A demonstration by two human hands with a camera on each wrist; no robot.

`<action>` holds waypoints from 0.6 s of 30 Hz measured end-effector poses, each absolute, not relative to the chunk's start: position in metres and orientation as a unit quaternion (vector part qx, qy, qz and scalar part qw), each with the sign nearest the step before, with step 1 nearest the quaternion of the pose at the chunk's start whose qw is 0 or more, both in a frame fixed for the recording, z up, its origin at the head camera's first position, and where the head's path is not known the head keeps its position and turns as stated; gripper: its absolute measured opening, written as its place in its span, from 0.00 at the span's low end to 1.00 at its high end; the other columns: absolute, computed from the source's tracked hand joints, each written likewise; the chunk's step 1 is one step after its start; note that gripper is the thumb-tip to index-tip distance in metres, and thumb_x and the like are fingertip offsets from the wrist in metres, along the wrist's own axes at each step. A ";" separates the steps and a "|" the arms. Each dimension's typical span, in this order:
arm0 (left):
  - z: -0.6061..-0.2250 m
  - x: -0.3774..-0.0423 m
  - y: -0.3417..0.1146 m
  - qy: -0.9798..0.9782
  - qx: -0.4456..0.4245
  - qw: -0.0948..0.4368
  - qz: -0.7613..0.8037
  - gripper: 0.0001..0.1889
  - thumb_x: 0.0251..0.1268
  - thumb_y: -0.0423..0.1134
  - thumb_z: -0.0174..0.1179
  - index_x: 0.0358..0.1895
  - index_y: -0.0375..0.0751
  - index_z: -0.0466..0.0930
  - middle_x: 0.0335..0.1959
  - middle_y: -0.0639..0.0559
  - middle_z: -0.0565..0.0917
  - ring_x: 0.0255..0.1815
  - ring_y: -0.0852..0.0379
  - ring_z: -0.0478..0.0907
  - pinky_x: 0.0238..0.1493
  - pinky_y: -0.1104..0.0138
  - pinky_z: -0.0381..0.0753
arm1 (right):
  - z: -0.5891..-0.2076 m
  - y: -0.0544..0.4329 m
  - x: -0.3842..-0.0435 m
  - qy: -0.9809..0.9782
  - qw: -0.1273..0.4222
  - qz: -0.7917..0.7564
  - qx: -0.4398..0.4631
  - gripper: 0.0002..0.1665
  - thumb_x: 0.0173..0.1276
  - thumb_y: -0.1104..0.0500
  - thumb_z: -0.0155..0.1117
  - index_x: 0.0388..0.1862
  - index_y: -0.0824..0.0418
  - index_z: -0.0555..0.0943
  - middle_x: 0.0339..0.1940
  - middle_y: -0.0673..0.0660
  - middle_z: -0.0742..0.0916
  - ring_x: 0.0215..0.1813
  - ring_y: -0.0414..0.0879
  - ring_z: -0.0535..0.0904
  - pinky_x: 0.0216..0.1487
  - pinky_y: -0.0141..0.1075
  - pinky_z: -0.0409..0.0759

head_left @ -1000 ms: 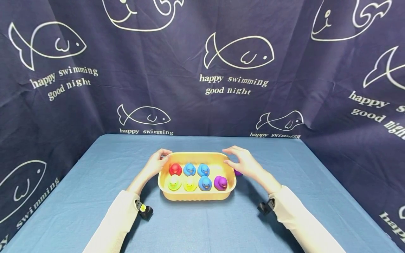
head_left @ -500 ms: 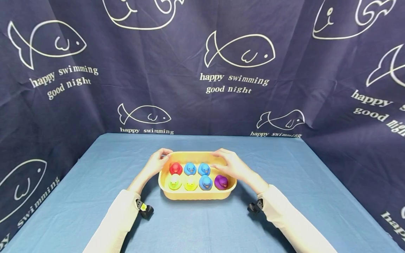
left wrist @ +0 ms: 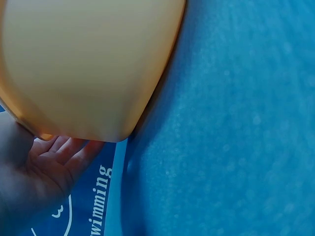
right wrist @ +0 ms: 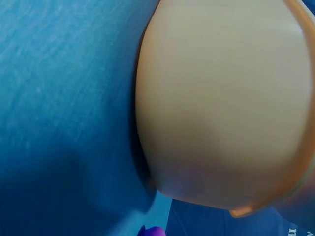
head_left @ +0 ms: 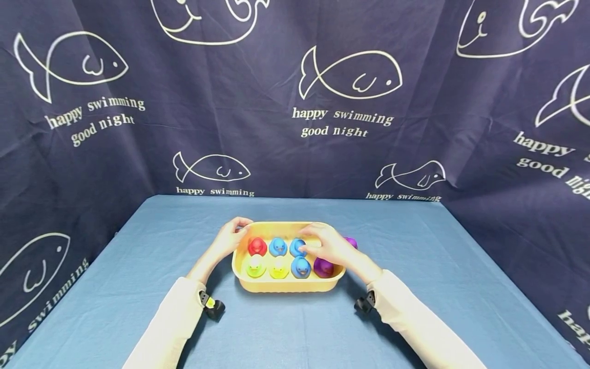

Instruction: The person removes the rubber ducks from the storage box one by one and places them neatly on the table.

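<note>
Yellow tub (head_left: 290,286) w/ 7 toy ducks (head_left: 278,247) sits approx. mid-surface (head_left: 286,328), L hand (head_left: 226,240) gripping its left end, prob. to keep it steady. R hand (head_left: 333,247) reaches over the right end, fingers & thumb spread nr back row's rightmost blue duck (head_left: 295,248), contact unclear; purple duck (head_left: 352,242) is outside, beside tub.

Setting: screened tabletop filming area, building type indeterminable | Enclosure: navy fabric drapes (head_left: 272,128) across back and both sides, printed with white fish outlines (head_left: 350,74) and "happy swimming good night" | Surface: smooth-spread blue tablecloth (head_left: 295,328) | Equipment: paired black wrist cameras (head_left: 214,309).
</note>
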State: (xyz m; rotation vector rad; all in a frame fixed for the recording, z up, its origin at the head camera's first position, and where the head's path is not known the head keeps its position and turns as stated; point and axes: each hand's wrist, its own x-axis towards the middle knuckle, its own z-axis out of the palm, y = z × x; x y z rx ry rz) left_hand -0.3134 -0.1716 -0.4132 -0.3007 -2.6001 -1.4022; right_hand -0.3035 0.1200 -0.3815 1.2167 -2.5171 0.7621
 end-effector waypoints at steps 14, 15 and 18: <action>-0.415 -0.313 -0.170 -0.867 -0.104 0.082 -0.480 0.11 0.67 0.34 0.53 0.48 0.32 0.77 0.45 0.38 0.80 0.41 0.47 0.79 0.43 0.65 0.77 | -0.387 0.113 -0.305 -0.868 0.069 0.251 0.423 0.23 0.57 0.55 0.70 0.49 0.65 0.81 0.45 0.57 0.85 0.50 0.48 0.79 0.55 0.42 0.75; -0.415 -0.313 -0.170 -0.867 -0.105 0.083 -0.480 0.11 0.67 0.33 0.53 0.48 0.32 0.77 0.45 0.37 0.80 0.41 0.47 0.79 0.42 0.65 0.77 | -0.387 0.113 -0.305 -0.868 0.067 0.252 0.422 0.22 0.57 0.55 0.70 0.49 0.65 0.81 0.45 0.57 0.85 0.50 0.48 0.79 0.55 0.42 0.75; -0.415 -0.312 -0.171 -0.868 -0.104 0.085 -0.479 0.11 0.67 0.33 0.54 0.48 0.32 0.77 0.44 0.38 0.81 0.40 0.47 0.79 0.42 0.66 0.76 | -0.387 0.112 -0.306 -0.871 0.065 0.247 0.419 0.22 0.57 0.55 0.71 0.49 0.65 0.81 0.45 0.57 0.85 0.50 0.48 0.79 0.55 0.42 0.75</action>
